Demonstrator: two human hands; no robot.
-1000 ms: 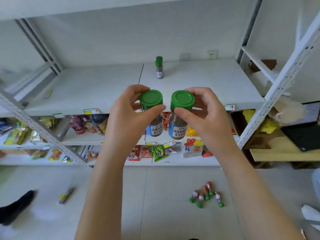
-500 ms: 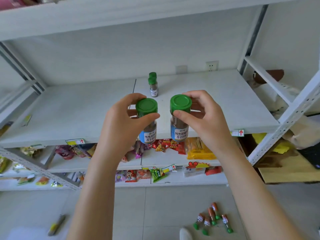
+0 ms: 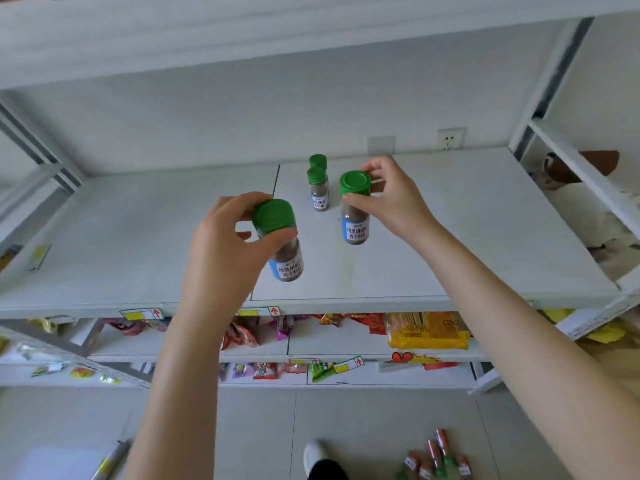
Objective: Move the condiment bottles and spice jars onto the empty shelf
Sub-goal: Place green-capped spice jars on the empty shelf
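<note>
Head view is showing the left hand (image 3: pixel 221 244) pinching the green cap of the near jar (image 3: pixel 287 261) between thumb and curled fingers. The jar is hanging tilted below the fingertips, over the front part of the pale shelf (image 3: pixel 138 237). The right hand (image 3: pixel 391 199) is gripping the far jar (image 3: pixel 355 223) the same way, by the cap rim, deeper over the shelf. Whether its base is touching the board cannot be told. Just left of the right hand's thumb, two standing jars (image 3: pixel 319 194) are waiting upright, one behind the other, toward the back wall.

Each jar is looking like a small clear cylinder, glass or hard plastic, filled with dark ground spice, wearing a blue-and-white paper label and a round, smooth plastic cap. They are probably handling as light, stiff things with slick walls, and as breakable ones if glass. A cap pinch is working only while the cap is screwed tight, so a grip round the labelled body would be surer for setting down. Tall over a narrow base, they are likely tipping easily on release.

The shelf is showing as flat, matt painted board with a seam running beneath the left hand. Below the right forearm, small bottles (image 3: pixel 436 459) with orange bodies and green caps are lying on the tiled floor (image 3: pixel 363 427).
</note>
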